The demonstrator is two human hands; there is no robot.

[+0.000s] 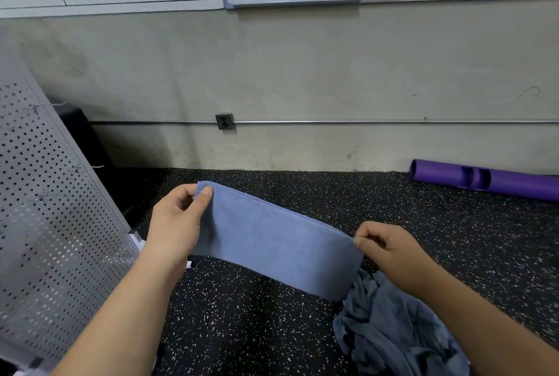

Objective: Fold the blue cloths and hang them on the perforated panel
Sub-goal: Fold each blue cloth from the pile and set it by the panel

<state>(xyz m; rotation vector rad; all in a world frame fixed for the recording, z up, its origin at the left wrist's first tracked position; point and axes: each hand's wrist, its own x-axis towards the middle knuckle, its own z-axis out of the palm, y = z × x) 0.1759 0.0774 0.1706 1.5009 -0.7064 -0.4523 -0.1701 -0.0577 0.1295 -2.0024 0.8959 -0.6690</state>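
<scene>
A blue cloth point(272, 242), folded into a long band, hangs stretched in the air between my hands. My left hand point(178, 221) pinches its upper left corner between thumb and fingers. My right hand point(390, 250) pinches the upper right corner. A crumpled heap of darker blue cloths point(390, 330) lies on the floor below my right forearm. The grey perforated panel point(45, 224) leans at the left, with thin wire hooks sticking out of it and nothing hanging on them.
The floor point(257, 315) is black rubber with white specks. A purple foam roller point(484, 179) lies by the wall at the right. A concrete wall with a socket point(224, 121) and whiteboards stands ahead.
</scene>
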